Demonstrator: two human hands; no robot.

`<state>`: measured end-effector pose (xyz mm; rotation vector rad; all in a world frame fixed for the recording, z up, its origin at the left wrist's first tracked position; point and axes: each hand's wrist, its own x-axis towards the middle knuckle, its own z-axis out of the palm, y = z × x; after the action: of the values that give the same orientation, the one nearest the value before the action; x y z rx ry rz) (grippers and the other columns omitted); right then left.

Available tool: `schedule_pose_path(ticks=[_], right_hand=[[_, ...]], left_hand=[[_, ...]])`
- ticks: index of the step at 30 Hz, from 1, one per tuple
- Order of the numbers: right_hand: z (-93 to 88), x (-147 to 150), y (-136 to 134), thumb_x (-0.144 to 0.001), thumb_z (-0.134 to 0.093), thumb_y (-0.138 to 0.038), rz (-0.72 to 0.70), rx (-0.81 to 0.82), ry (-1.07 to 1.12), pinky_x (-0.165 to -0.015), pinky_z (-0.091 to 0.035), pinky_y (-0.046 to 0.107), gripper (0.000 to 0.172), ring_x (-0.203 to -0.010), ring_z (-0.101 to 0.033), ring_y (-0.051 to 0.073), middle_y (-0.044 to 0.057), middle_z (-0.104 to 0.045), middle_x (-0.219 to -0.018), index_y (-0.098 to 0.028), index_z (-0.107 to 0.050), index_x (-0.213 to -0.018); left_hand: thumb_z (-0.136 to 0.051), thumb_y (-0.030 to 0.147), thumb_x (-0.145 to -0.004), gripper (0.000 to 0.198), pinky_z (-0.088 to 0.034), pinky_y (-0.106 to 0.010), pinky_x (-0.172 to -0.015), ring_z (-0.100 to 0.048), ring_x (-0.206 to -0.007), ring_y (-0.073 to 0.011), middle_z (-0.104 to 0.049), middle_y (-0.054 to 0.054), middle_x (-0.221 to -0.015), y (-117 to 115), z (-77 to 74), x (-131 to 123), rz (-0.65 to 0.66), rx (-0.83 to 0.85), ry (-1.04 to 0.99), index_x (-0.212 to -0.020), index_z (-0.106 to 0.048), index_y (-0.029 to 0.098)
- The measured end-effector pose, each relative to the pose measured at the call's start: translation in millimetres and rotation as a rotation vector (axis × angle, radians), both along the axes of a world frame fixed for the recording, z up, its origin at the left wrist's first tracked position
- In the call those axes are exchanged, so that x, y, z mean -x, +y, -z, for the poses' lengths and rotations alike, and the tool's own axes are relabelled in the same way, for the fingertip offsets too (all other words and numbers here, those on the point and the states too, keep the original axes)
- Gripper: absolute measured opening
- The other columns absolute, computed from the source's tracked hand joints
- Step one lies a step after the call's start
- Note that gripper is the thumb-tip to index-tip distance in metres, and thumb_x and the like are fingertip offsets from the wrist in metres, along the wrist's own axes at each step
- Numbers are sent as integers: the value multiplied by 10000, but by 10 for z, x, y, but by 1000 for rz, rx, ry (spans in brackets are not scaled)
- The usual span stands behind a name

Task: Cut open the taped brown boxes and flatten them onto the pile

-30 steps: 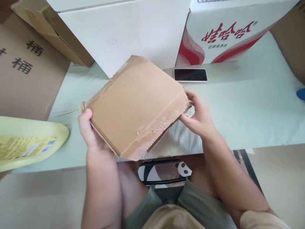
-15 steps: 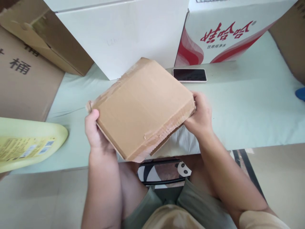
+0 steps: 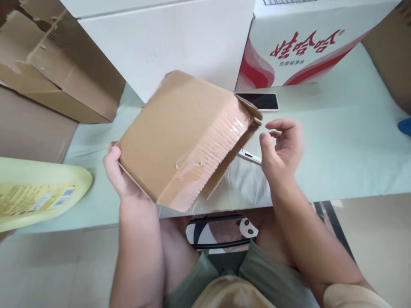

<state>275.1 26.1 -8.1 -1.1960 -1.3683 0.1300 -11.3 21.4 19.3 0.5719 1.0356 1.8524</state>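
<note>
A brown cardboard box is tilted above the table in front of me, its near flap edge torn and loose. My left hand grips the box at its left corner, thumb on top and the other fingers hidden beneath. My right hand is off the box, just right of its right corner, with fingers curled apart and nothing between them. Between the box and that hand, a utility knife with a white body lies on the table, partly covered by the box.
A phone lies behind the box, partly covered. White cartons stand at the back, and brown cardboard boxes at the left. A yellow bottle lies at the left on the green tablecloth. Something blue shows at the right edge.
My right hand has let go of the box and moved a little right. The box has shifted left and tilted, exposing its torn flap and the knife. The brown box at the left has shifted too.
</note>
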Motion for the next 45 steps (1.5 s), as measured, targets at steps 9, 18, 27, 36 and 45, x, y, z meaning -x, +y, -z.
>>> schedule_pose_path(ticks=[9, 18, 27, 36, 45], right_hand=[[-24, 589, -333, -998, -612, -514, -343, 40, -489, -1157, -489, 502, 466, -1362, -645, 329, 131, -745, -1378, -222, -660, -1358], [90, 579, -345, -908, -696, -525, -226, 128, -571, -1286, -337, 593, 346, -1489, -528, 383, 80, -732, -1367, -287, -712, -1159], [279, 663, -386, -852, -727, -370, -260, 6, -555, -1221, -412, 580, 97, -1124, -672, 295, 53, -734, -974, -291, -681, -886], [91, 733, -424, -866, -618, -208, -216, -140, -508, -818, -461, 385, 146, -736, -549, 196, 0, -579, -712, -267, -516, -780], [-48, 478, -282, -963, -525, -236, -337, -122, -110, -679, -400, 371, 132, -669, -527, 170, -10, -568, -712, -248, -515, -832]], left_hand=[[-683, 519, -804, 439, -569, -360, -1017, -680, -1239, -301, -775, -69, -1174, 26, 39, -171, 51, -3, 48, -1107, -746, 208], [-644, 504, -851, 354, -593, -314, -930, -692, -1222, -285, -785, -81, -1199, 1, 47, -268, 5, 26, -55, -1000, -745, 199], [-724, 509, -821, 266, -608, -324, -957, -686, -1260, -283, -787, -56, -1180, -45, 99, -294, 124, 59, -7, -935, -737, 269], [-554, 494, -850, 382, -570, -375, -1049, -679, -1265, -313, -784, -106, -1090, -40, -33, -369, -1, -6, 24, -984, -744, 192], [-549, 437, -716, 476, -596, -463, -1040, -700, -1239, -351, -753, -40, -1169, -37, -45, -40, -182, -165, 94, -1143, -674, 269]])
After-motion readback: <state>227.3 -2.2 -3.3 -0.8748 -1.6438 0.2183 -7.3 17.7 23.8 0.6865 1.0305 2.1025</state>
